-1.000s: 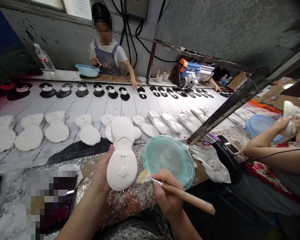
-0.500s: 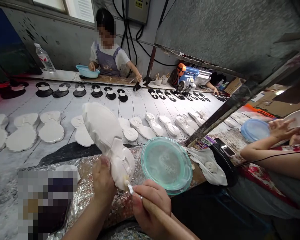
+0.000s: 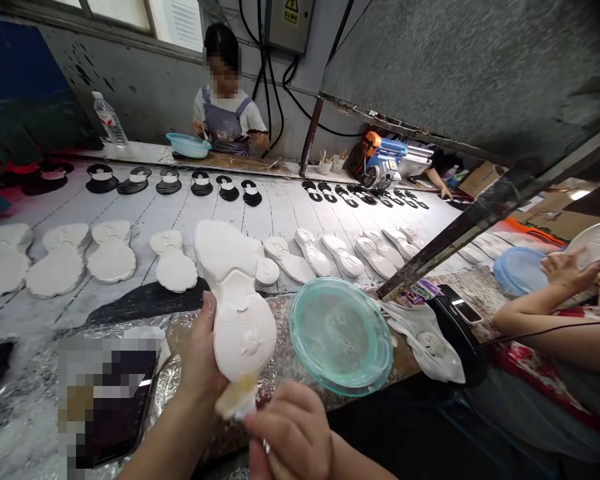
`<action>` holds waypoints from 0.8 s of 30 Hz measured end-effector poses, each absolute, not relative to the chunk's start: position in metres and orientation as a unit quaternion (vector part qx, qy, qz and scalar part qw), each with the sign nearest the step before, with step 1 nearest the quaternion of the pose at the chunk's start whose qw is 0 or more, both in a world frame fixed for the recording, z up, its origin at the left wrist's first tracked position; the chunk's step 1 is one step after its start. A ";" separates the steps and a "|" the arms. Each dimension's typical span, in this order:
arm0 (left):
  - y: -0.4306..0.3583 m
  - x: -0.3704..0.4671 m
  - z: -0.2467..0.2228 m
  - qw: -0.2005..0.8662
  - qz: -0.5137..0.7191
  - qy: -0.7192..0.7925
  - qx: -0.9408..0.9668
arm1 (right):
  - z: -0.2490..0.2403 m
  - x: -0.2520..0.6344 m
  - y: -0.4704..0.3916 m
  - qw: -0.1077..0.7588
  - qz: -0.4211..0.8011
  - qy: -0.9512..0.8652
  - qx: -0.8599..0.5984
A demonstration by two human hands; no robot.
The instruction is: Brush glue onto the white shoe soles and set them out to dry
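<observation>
Left hand (image 3: 204,353) gripping a white shoe sole (image 3: 246,330), right hand (image 3: 296,427) clutching a brush (image 3: 237,395) at its bottom edge.
I'd hold the sole steady and use light, even strokes tbh.

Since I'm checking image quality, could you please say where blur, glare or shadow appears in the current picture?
Head view: the paintbrush looks soft, perhaps from motion; head view: glints speckle the plastic film; head view: the window is washed out; head view: deep shadow lies beneath the workbench.
</observation>
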State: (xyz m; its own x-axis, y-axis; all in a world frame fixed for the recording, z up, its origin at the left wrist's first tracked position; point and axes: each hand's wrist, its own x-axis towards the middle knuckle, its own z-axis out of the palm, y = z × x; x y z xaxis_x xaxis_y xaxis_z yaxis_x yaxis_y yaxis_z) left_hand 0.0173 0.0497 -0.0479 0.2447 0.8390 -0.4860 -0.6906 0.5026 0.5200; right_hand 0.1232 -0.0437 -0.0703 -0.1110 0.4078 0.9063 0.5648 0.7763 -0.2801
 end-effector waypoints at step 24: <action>0.054 0.020 -0.053 0.832 0.354 0.400 0.150 | -0.054 0.163 -0.037 0.614 0.096 -0.621 -0.478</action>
